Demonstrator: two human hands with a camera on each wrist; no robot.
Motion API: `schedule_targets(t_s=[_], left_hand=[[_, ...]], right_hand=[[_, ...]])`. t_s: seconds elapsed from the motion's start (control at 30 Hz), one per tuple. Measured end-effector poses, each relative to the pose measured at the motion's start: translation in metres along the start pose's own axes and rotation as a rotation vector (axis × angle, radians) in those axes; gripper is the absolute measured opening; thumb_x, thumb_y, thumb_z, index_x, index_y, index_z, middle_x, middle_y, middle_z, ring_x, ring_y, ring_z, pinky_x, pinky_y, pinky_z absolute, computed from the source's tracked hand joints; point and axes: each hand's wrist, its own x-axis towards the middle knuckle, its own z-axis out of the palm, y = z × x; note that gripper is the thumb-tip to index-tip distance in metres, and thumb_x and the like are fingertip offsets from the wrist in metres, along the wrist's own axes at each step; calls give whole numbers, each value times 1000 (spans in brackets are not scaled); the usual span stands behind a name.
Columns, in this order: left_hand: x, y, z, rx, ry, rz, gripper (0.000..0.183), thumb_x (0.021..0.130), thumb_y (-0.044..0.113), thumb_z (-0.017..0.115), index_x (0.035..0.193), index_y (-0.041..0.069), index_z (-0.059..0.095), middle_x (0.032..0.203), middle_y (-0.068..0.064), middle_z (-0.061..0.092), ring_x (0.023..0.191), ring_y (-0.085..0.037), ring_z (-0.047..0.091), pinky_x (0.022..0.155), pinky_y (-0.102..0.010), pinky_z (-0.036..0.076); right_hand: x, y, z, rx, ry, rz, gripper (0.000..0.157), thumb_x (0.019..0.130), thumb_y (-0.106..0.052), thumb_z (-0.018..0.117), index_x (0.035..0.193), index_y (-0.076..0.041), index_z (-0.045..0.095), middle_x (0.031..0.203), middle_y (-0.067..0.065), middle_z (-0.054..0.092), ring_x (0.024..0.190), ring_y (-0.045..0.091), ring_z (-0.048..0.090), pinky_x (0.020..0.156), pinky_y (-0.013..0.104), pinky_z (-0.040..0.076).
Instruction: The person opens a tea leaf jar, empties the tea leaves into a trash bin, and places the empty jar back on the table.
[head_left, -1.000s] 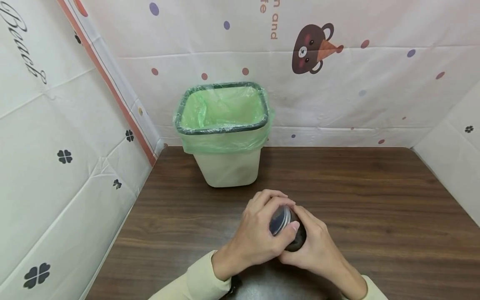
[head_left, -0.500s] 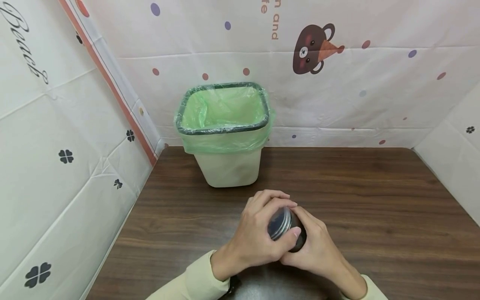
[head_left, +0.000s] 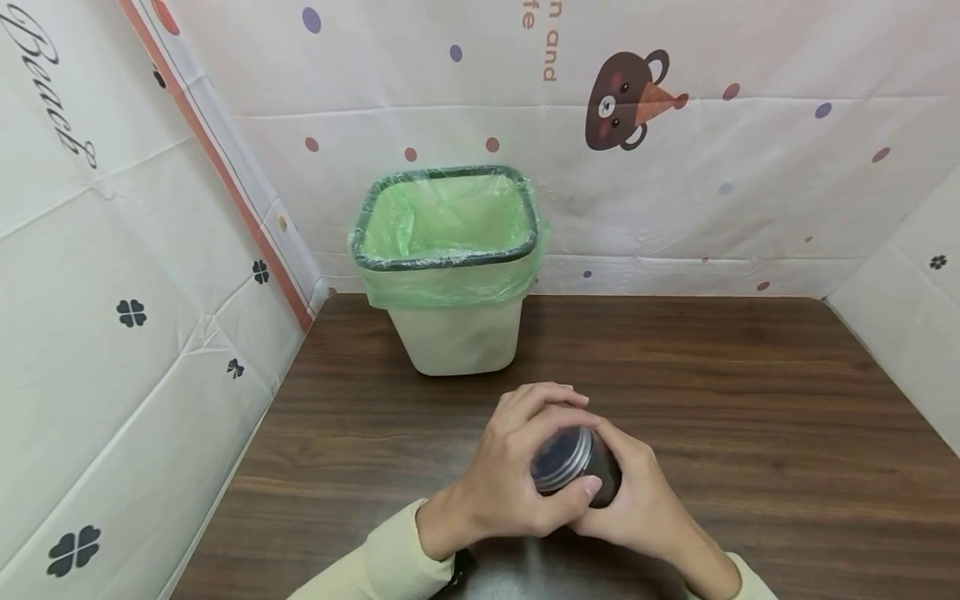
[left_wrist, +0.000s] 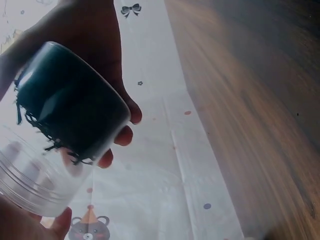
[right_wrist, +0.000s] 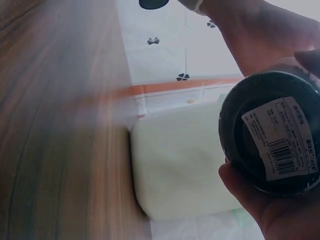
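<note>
A clear plastic jar (head_left: 603,475) with dark, stringy contents is held tilted above the table, its ridged screw top (head_left: 562,458) pointing left and up. My left hand (head_left: 517,467) curls its fingers and thumb round that top. The jar's body is gripped by my right hand (head_left: 637,492), partly hidden behind the left one. In the left wrist view, the dark contents (left_wrist: 70,100) lie packed toward the base, with loose strands near the clear part. A white barcode label (right_wrist: 282,140) shows on the base in the right wrist view.
Beyond the hands, a cream bin (head_left: 465,337) with a green plastic liner (head_left: 450,287) and dark rim stands on the brown wooden table (head_left: 712,375). Printed white sheets (head_left: 750,183) hang behind and at the sides.
Both hands stay on the jar. It has tipped slightly and shifted a little downward, so more of its ridged top shows between my left thumb and fingers. The bin has not moved.
</note>
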Motion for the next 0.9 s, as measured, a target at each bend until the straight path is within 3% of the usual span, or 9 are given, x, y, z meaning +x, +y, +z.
schedule_targets(t_s=[0.3, 0.4, 0.67, 0.9], left_hand=[[0, -3, -5, -32, -26, 50, 44, 89, 39, 61, 121, 10, 68, 128, -7, 60, 123, -21, 55, 99, -40, 42], [0, -4, -6, -60, -32, 64, 44, 88, 37, 63, 121, 8, 67, 128, -9, 60, 122, -23, 56, 101, -40, 42], [3, -8, -11, -189, -77, 105, 46, 86, 31, 65, 123, 4, 64, 129, -14, 59, 124, -25, 55, 102, -38, 44], [4, -9, -12, -177, -109, 187, 45, 90, 38, 57, 122, 6, 65, 130, -14, 58, 126, -25, 54, 103, -39, 43]], right_hand=[[3, 1, -2, 130, -35, -42, 73, 59, -7, 85, 127, -11, 59, 101, -3, 68, 81, 13, 66, 68, 26, 53], [3, 2, -1, 177, -45, -76, 71, 61, -7, 85, 127, -8, 59, 101, -2, 69, 82, 14, 66, 69, 26, 53], [4, 6, -2, 444, -145, -131, 64, 71, -1, 77, 130, 5, 54, 104, 12, 68, 90, 22, 67, 79, 31, 55], [4, 10, 0, 503, -197, -175, 60, 73, -4, 68, 130, 5, 53, 103, 12, 68, 89, 23, 67, 78, 34, 56]])
